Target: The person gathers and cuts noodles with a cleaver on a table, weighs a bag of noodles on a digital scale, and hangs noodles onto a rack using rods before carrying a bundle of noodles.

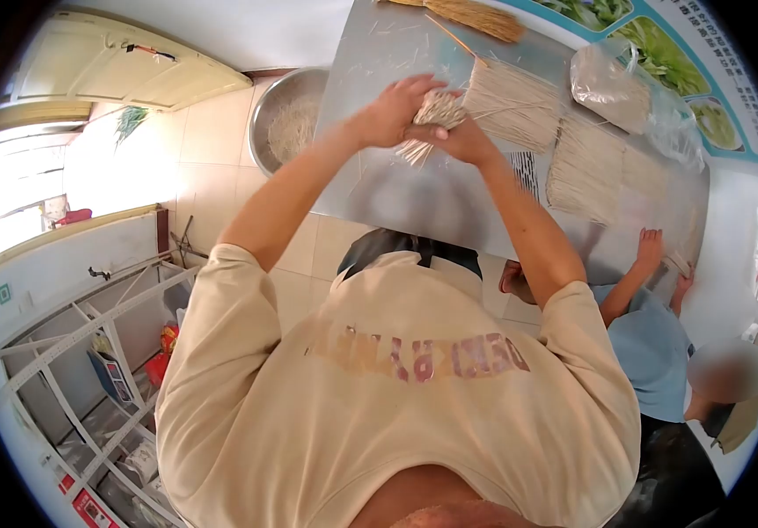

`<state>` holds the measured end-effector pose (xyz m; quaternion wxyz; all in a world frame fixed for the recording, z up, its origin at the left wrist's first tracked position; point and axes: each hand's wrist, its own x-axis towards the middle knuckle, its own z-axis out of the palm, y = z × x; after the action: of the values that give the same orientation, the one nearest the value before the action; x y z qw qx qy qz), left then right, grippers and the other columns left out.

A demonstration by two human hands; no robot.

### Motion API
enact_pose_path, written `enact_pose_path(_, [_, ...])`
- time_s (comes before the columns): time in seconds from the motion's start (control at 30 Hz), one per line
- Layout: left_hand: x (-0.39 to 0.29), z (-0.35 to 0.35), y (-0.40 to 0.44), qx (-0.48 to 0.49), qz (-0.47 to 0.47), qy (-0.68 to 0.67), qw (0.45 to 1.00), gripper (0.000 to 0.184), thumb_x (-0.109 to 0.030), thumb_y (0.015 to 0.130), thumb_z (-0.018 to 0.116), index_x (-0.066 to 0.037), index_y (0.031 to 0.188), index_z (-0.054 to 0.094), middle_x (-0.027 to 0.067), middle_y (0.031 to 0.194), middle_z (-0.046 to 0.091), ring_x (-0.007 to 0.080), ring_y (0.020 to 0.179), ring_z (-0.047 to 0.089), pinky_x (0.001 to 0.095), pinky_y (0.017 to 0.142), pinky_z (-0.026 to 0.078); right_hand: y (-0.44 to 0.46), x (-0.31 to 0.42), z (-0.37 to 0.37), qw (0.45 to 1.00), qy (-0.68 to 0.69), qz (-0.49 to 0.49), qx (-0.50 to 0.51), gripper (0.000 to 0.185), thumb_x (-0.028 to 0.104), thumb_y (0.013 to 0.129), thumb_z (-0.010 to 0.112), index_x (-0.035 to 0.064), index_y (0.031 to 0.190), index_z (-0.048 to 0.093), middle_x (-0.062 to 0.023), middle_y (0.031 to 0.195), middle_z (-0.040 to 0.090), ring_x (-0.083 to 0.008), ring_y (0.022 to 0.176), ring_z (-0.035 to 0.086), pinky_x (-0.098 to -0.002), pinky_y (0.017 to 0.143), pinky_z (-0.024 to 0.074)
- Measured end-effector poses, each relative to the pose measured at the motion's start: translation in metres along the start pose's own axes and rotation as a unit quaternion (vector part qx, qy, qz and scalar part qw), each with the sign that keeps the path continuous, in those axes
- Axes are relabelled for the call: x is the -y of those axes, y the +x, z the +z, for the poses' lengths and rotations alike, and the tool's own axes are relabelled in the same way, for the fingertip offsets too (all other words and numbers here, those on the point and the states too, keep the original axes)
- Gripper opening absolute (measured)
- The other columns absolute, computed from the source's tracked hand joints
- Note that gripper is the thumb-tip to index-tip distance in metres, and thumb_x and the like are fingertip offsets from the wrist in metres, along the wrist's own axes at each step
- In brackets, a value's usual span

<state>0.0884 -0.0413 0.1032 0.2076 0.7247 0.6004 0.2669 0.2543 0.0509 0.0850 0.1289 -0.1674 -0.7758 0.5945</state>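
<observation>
1 bundle of thin strands (pixel 439 109), gripped at the upper centre of the frame.
The left hand (pixel 389 114) and right hand (pixel 465 143) both grip the bundle over the metal table (pixel 336 180); its lower ends fan out unevenly. If either hold loosens, strands could slip free and scatter; a sweep toward the upper right could disturb the laid strands (pixel 515 106) just beside the right hand.

Piles of pale, thin strands (pixel 515 104) share a metal desk (pixel 344 176) with a clear plastic bag (pixel 607 86) and a straw brush (pixel 482 19).
</observation>
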Motion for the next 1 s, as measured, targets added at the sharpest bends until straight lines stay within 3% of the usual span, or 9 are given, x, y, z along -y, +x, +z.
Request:
enact_pose_path(0.07, [-0.024,-0.04,0.023,-0.019,0.043,0.042,0.998,0.074,-0.043,0.083,0.074,-0.019,0.147,0.044,0.0135,0.145,0.045,0.0356,0.136,0.037,0.0479,0.114,0.031,0.007,0.031,-0.009,0.994,-0.087,-0.064,-0.021,0.039,0.021,0.081,0.079,0.0069,0.114,0.063,-0.0058,0.108,0.065,-0.0181,0.099,0.063,-0.0331,0.083,0.0521])
enact_pose_path(0.17, [-0.028,-0.067,0.056,-0.101,0.145,-0.005,0.984,0.081,-0.05,0.085,0.071,-0.015,0.15,0.037,0.0133,0.145,0.046,0.0324,0.132,0.045,0.0449,0.109,0.038,0.029,0.044,-0.019,0.968,0.209,-0.067,-0.125,0.029,0.014,0.082,0.075,0.0035,0.107,0.063,-0.0068,0.097,0.066,-0.0183,0.089,0.063,-0.0318,0.075,0.0511])
enact_pose_path(0.27, [0.006,-0.061,0.072,-0.11,-0.048,-0.258,0.959,0.096,-0.06,0.087,0.065,-0.005,0.153,0.023,0.0126,0.144,0.047,0.0278,0.12,0.057,0.0393,0.101,0.045,0.041,0.068,-0.036,0.921,0.358,-0.055,-0.143,0.021,0.003,0.083,0.067,0.0001,0.102,0.06,-0.0068,0.082,0.062,-0.0171,0.078,0.061,-0.0316,0.079,0.0522])
enact_pose_path(0.37, [0.011,-0.016,0.049,-0.065,-0.129,-0.262,0.954,0.106,-0.062,0.079,0.073,0.001,0.151,0.028,0.0181,0.128,0.058,0.0281,0.12,0.056,0.04,0.101,0.045,0.047,0.053,-0.055,0.885,0.428,-0.051,-0.175,0.018,0.004,0.083,0.069,-0.0004,0.099,0.062,-0.0042,0.079,0.06,-0.0154,0.073,0.06,-0.0345,0.073,0.0549])
enact_pose_path(0.6, [-0.026,0.047,0.021,0.037,-0.241,-0.338,0.909,0.059,-0.029,0.078,0.08,0.001,0.121,0.053,0.0115,0.099,0.064,0.0183,0.086,0.065,0.0343,0.081,0.051,0.047,0.013,-0.068,0.787,0.554,0.172,-0.212,0.024,0.013,0.084,0.075,0.006,0.097,0.057,-0.0035,0.072,0.055,-0.0188,0.069,0.058,-0.0403,0.077,0.0561])
enact_pose_path(0.67, [-0.043,0.04,0.008,0.066,-0.263,-0.544,0.794,0.046,-0.018,0.084,0.072,0.0,0.12,0.052,0.0094,0.095,0.062,0.0187,0.081,0.064,0.0354,0.078,0.053,0.026,0.024,-0.061,0.768,0.565,0.219,-0.209,0.026,0.017,0.084,0.076,0.0072,0.097,0.056,-0.0025,0.073,0.055,-0.0188,0.07,0.058,-0.0412,0.08,0.0558])
enact_pose_path(0.8, [-0.056,0.027,-0.018,0.112,-0.222,-0.709,0.66,0.04,-0.011,0.088,0.063,0.0,0.124,0.05,0.0087,0.097,0.06,0.0201,0.083,0.064,0.0387,0.078,0.055,-0.015,0.033,-0.039,0.787,0.613,0.027,-0.061,0.104,0.082,0.081,0.04,0.0008,0.145,0.037,-0.0259,0.144,0.044,-0.0381,0.137,0.04,-0.0599,0.108,0.0371])
enact_pose_path(0.87, [-0.05,0.04,-0.026,0.18,-0.103,-0.834,0.511,0.039,-0.011,0.09,0.059,-0.001,0.126,0.048,0.0089,0.102,0.058,0.0208,0.088,0.063,0.0415,0.08,0.055,-0.021,0.013,-0.02,0.754,0.656,0.029,-0.025,0.104,0.082,0.082,0.039,-0.0003,0.144,0.037,-0.0258,0.144,0.044,-0.039,0.137,0.04,-0.0593,0.109,0.0367])
enact_pose_path(1.0, [-0.051,0.051,-0.029,0.215,-0.1,-0.864,0.445,0.039,-0.015,0.092,0.058,-0.001,0.127,0.048,0.0094,0.103,0.056,0.0208,0.09,0.062,0.0422,0.081,0.055,-0.024,0.007,-0.005,0.725,0.686,0.052,0.013,0.105,0.082,0.084,0.036,-0.002,0.147,0.034,-0.0251,0.151,0.036,-0.0365,0.141,0.035,-0.0551,0.115,0.0303])
